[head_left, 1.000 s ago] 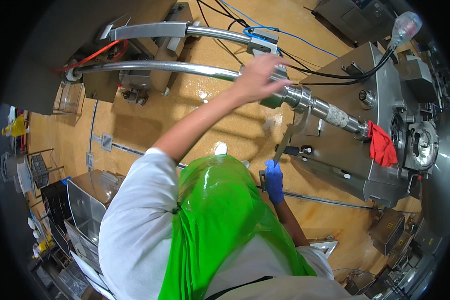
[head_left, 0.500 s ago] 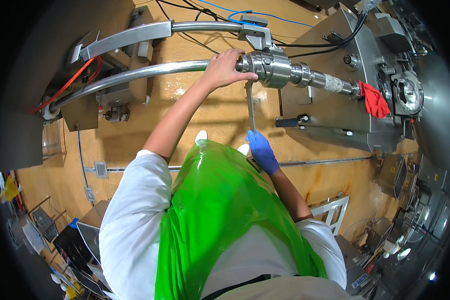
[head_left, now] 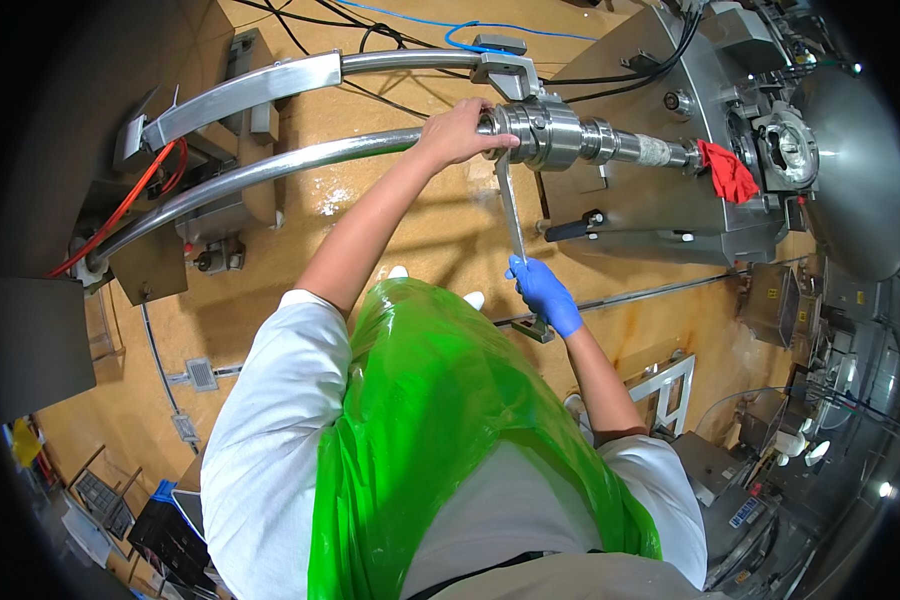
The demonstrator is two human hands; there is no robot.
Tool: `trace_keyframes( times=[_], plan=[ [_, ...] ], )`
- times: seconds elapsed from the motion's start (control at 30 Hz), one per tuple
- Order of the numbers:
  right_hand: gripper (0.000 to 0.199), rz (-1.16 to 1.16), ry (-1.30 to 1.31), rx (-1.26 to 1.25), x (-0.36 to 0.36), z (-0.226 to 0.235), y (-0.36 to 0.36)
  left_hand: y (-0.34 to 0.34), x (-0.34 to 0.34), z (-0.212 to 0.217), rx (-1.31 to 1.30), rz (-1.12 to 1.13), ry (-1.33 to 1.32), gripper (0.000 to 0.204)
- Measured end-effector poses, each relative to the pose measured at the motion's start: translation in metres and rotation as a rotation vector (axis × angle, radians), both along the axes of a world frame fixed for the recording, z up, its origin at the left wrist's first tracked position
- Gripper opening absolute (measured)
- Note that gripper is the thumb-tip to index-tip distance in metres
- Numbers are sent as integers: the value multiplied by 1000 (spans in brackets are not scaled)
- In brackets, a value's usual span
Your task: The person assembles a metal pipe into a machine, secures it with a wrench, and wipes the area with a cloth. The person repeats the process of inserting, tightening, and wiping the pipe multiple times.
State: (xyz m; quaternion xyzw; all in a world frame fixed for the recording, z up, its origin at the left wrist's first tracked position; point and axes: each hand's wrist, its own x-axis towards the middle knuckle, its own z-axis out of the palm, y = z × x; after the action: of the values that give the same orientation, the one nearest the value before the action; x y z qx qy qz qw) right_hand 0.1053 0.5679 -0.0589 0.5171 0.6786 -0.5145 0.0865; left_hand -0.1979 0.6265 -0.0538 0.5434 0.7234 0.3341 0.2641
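My bare left hand point(head_left: 455, 138) is wrapped round the near end of a steel pipe coupling point(head_left: 542, 135), its thumb lying along the coupling's side. A curved steel pipe point(head_left: 260, 172) runs left from that hand. In my right hand point(head_left: 548, 296), gloved in blue, is a long flat metal wrench point(head_left: 511, 215). Its upper end meets the underside of the coupling beside my left thumb; the contact itself is partly hidden. The wrench's bent lower end sticks out below the glove. Right of the coupling, a narrower pipe section point(head_left: 653, 151) leads to a red cloth point(head_left: 728, 172).
A second curved steel bar point(head_left: 250, 95) arches above the pipe to a bracket point(head_left: 510, 75). A large steel machine point(head_left: 630, 200) stands at the right, a steel cabinet point(head_left: 40, 335) at the left. Black cables point(head_left: 390, 40) and an orange hose point(head_left: 120, 222) hang nearby.
My right hand and the wrench's lower end have swung a little to the right and down. My left hand stays on the coupling. The whole view has shifted slightly.
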Motion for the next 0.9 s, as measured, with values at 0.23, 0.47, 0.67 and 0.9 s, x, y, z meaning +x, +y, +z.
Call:
trace_keyframes(
  times=[0.23, 0.47, 0.67, 0.9],
  plan=[
    [46, 49, 21, 239, -15, -25, -12, 32, -32, -2, -427, -414, -191, 117],
    [25, 149, 148, 578, -13, -47, -26, 29, -29, -1, -435, -373, -203, 111],
    [14, 203, 272, 778, -7, -72, -26, 31, -33, 5, -462, -437, -244, 109],
    [32, 186, 167, 749, -10, -83, -25, 26, -29, 15, -453, -407, -242, 112]
  ],
)
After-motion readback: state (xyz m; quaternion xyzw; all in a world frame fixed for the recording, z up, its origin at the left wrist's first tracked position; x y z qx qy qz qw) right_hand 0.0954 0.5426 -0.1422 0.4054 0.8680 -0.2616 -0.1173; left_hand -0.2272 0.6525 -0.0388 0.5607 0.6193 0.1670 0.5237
